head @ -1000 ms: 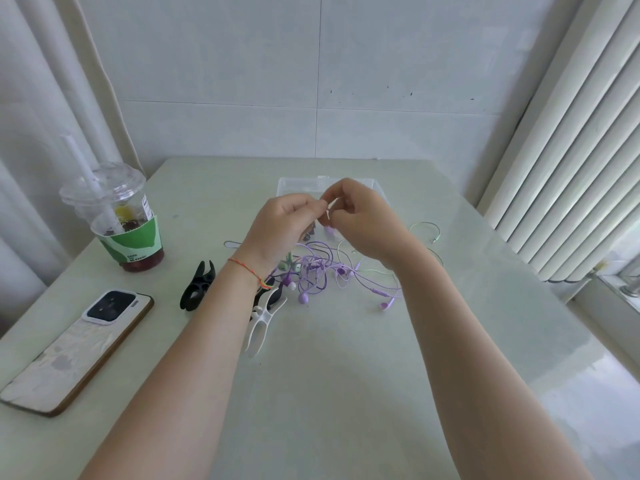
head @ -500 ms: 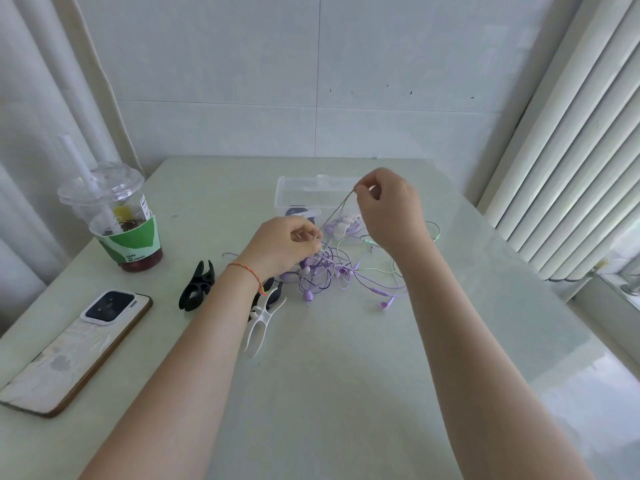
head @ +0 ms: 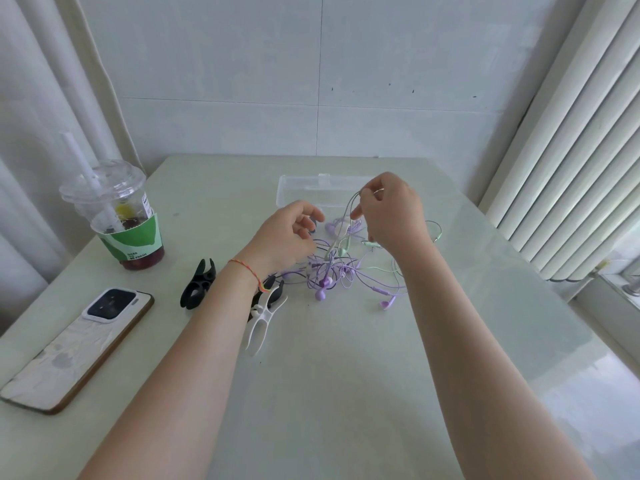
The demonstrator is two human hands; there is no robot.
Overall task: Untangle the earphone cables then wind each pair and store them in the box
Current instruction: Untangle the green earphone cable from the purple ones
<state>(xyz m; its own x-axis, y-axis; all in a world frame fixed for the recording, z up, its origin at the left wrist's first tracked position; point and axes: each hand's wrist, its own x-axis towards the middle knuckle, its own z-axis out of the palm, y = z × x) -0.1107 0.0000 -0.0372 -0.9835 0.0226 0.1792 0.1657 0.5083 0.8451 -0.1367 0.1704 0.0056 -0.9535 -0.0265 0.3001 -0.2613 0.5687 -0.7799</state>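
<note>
Foreground: pale green glossy table [head: 329, 393], bare forearms entering from the bottom edge.
Lower centre: white plastic cable-winder clip [head: 260, 322]; black cable-winder clip [head: 198, 289] to its left.
Centre: tangled purple and mint-green earphone cables [head: 341, 271], lying on the table, none wound.
Left hand [head: 282, 233]: fingers loosely curled just above the tangle; whether it holds a strand cannot be told.
Right hand [head: 391, 211]: pinching a lifted mint-green cable [head: 349, 211] at its top, above the tangle.
Upper centre: clear plastic storage box [head: 294, 192], behind the hands.
Technique (judgement): draw the lifted strand upward slowly; steady the purple loops with the free hand so knots loosen, not tighten.
</note>
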